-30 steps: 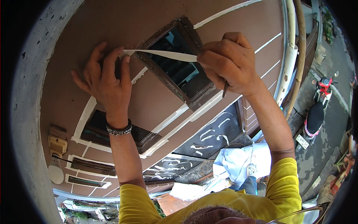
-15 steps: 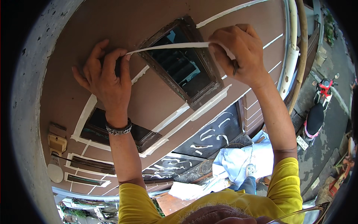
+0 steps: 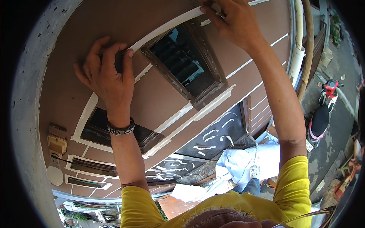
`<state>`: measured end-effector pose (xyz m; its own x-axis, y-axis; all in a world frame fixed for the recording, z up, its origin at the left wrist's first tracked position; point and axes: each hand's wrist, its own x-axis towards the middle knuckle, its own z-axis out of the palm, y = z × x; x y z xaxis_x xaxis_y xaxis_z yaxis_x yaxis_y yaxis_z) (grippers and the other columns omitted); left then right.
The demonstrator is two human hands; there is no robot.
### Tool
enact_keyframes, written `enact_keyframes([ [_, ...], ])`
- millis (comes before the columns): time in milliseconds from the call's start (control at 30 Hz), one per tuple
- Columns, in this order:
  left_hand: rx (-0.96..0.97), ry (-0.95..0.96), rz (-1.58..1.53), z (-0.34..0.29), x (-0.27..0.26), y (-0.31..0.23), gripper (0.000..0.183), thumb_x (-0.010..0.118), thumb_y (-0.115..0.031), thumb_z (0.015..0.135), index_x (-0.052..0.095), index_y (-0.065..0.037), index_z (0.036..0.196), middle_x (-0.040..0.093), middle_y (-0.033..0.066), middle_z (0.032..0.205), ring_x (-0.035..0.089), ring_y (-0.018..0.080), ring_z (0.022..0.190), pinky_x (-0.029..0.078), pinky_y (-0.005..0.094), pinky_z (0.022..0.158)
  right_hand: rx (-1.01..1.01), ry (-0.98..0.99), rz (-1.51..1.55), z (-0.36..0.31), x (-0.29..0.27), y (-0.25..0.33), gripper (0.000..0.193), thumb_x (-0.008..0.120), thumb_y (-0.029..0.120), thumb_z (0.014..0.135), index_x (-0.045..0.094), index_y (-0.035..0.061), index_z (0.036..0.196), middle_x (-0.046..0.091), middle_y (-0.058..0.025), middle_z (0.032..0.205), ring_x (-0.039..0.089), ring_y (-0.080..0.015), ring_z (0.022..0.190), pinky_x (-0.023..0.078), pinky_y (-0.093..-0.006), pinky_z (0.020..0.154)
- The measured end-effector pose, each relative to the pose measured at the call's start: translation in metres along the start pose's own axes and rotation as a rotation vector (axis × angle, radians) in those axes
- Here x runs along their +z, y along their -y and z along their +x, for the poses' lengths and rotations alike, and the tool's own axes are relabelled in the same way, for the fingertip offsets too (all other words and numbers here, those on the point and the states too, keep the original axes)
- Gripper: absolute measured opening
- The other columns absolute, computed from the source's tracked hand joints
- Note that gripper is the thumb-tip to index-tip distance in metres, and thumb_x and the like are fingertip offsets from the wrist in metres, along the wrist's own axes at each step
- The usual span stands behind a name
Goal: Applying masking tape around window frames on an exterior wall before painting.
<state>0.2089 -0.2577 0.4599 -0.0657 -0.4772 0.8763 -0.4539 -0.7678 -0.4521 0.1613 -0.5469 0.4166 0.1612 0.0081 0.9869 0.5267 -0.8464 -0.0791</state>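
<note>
A long strip of white masking tape (image 3: 167, 25) runs along the top edge of a dark wooden window frame (image 3: 220, 78) on the brown wall. At its lower left end is my left hand (image 3: 107, 74), thumb and index fingertip at the tape and the other fingers loosely curled. My right hand (image 3: 239, 22) grips the far end of the strip near the upper picture edge, where part of the hand is cut off. Whether a roll sits inside that hand is hidden. The strip lies close to or against the wall; exactly where it touches is unclear.
White tape edges a second window (image 3: 100, 129) and narrow vents (image 3: 91, 167) at lower left. A lamp (image 3: 55, 173) hangs beside them. Grey concrete (image 3: 24, 91) borders the left. Pipes (image 3: 297, 57) stand right, beyond them a parked motorbike (image 3: 320, 117). Pale sheeting (image 3: 247, 161) lies below.
My right hand has moved up and slightly left, bringing the tape from across the window pane to the frame's top edge. My left hand stays nearly in place, its index finger and thumb slightly farther apart.
</note>
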Motion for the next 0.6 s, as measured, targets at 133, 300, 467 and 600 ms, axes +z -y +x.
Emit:
enact_keyframes([
  [133, 0.007, -0.005, 0.006, 0.001, 0.000, -0.002, 0.017, 0.071, -0.038, 0.082, 0.069, -0.025, 0.094, 0.056, -0.0064, 0.121, 0.051, 0.0190, 0.113, 0.012, 0.0572, 0.113, 0.015, -0.008, 0.056, 0.009, 0.002, 0.002, 0.022, 0.065, 0.007, 0.081, 0.053, 0.0091, 0.099, 0.068, -0.0090, 0.084, 0.067, -0.0291, 0.077, 0.047, -0.0404, 0.070],
  [300, -0.013, 0.009, 0.009, 0.004, -0.001, -0.002, 0.020, 0.071, -0.039, 0.082, 0.068, -0.025, 0.096, 0.056, -0.0063, 0.121, 0.051, 0.0186, 0.115, 0.011, 0.0585, 0.113, 0.004, -0.016, 0.094, 0.018, 0.007, -0.005, 0.023, 0.067, 0.010, 0.081, 0.053, 0.0082, 0.099, 0.069, -0.0118, 0.087, 0.068, -0.0324, 0.079, 0.052, -0.0417, 0.067],
  [467, -0.005, 0.001, -0.006, 0.004, 0.001, -0.001, 0.021, 0.072, -0.040, 0.081, 0.068, -0.025, 0.096, 0.056, -0.0066, 0.120, 0.051, 0.0175, 0.118, 0.010, 0.0583, 0.113, -0.007, -0.019, 0.016, 0.020, 0.008, -0.008, 0.023, 0.069, 0.012, 0.082, 0.054, 0.0078, 0.098, 0.069, -0.0127, 0.083, 0.067, -0.0344, 0.077, 0.052, -0.0424, 0.066],
  [600, -0.005, 0.004, -0.006, 0.004, 0.000, 0.001, 0.021, 0.072, -0.040, 0.081, 0.068, -0.024, 0.096, 0.056, -0.0067, 0.120, 0.052, 0.0173, 0.117, 0.010, 0.0580, 0.113, 0.058, -0.017, 0.030, 0.021, 0.012, -0.005, 0.023, 0.069, 0.013, 0.082, 0.053, 0.0076, 0.098, 0.068, -0.0132, 0.082, 0.067, -0.0348, 0.077, 0.051, -0.0431, 0.067],
])
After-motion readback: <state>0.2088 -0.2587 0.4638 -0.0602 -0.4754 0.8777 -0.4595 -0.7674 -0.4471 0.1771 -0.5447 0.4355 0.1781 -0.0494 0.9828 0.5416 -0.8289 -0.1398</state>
